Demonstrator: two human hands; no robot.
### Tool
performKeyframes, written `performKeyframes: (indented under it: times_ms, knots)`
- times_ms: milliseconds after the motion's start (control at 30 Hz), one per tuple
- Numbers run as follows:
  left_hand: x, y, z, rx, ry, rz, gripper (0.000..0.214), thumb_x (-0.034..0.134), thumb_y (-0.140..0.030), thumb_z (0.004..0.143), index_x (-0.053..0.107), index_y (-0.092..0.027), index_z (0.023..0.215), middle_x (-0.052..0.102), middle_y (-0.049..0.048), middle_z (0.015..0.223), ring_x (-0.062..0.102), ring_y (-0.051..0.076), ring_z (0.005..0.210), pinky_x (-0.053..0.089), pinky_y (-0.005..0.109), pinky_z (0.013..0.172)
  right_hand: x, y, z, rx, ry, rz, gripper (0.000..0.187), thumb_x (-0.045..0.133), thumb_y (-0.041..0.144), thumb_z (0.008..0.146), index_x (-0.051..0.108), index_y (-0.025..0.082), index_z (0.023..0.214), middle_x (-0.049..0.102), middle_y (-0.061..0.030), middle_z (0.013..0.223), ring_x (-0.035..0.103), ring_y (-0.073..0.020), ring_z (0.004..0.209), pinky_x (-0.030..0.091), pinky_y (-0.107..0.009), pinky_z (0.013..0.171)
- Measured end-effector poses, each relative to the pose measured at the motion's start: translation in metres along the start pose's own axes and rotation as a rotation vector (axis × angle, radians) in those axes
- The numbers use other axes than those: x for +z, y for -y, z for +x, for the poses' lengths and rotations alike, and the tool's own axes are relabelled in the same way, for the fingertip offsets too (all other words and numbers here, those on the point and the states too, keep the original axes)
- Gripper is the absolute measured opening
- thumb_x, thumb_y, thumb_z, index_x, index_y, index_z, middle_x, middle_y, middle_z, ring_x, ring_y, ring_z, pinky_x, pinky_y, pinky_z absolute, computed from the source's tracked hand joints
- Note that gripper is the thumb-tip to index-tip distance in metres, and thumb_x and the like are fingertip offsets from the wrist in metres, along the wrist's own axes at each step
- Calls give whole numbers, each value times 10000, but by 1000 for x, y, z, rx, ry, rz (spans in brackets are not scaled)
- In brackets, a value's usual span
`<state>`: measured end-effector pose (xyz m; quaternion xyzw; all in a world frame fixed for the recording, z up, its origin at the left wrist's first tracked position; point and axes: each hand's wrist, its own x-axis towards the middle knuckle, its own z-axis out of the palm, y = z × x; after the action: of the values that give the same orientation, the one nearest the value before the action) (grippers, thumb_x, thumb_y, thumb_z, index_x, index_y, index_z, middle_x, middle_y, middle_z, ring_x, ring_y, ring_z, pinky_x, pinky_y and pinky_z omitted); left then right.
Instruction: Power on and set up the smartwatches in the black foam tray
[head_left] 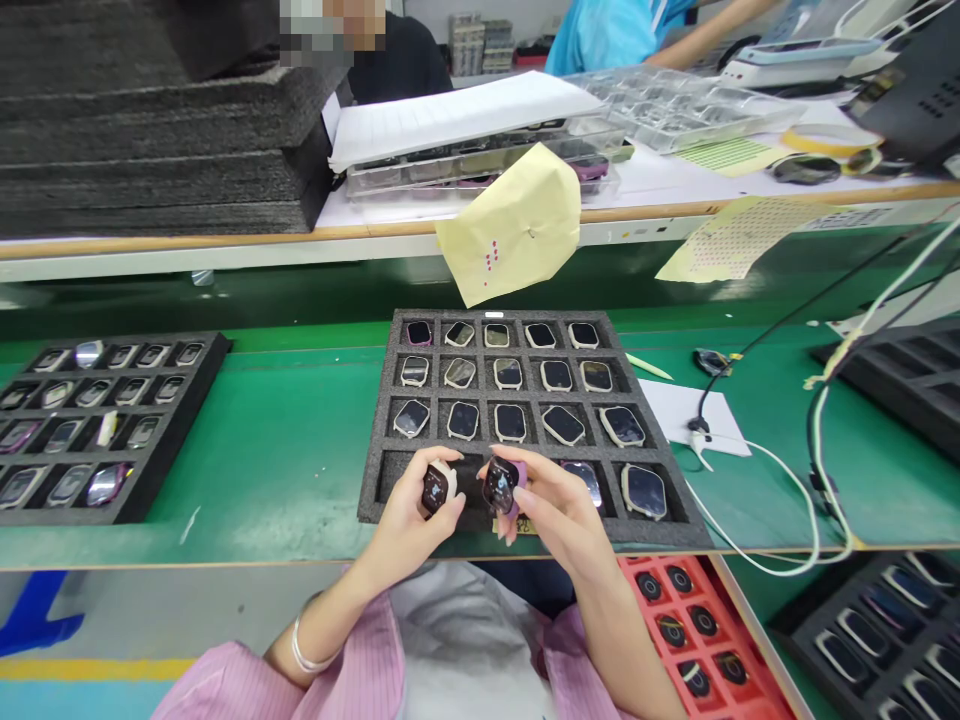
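Note:
My left hand (pixel 411 520) is closed around a small watch body (pixel 436 488) with a dark screen and pale case. My right hand (pixel 551 508) grips a second watch body (pixel 499 484), dark with a purple case. Both hands hover over the near row of a black foam tray (pixel 375 470) on the green belt. Its cells hold several watch bodies, screens up. The two near-left cells look empty under my hands.
Another black foam tray (pixel 161 450) of watch bodies lies to the left. A red tray (pixel 720 680) with round parts sits below right. White cables (pixel 787 500), white paper (pixel 694 415), yellow sheets (pixel 517 225) and stacked clear trays (pixel 487 160) lie beyond. Other people sit across the bench.

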<state>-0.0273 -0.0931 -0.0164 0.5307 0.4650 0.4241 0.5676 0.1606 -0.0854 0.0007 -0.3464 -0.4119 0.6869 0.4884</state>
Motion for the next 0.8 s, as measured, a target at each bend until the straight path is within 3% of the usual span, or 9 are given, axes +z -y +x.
performKeyframes:
  times_ms: [567,800]
  knots:
    - [3,-1,0,18,-56,-102,315,603,-226,841,465,-216,1124,454,-63,729,435,44,451,366,167,433,-2,-2,1,-22,-15,-10,383,711,303,831,646,201,1195,682,-84,968,637,-145,564,545,-256,467]
    - [3,-6,2,-29,-57,-92,245,608,-222,831,483,-210,1041,426,-89,618,426,45,417,371,153,409,-6,1,7,-5,94,24,363,688,290,851,643,205,1200,689,-74,902,663,-166,554,548,-260,451]
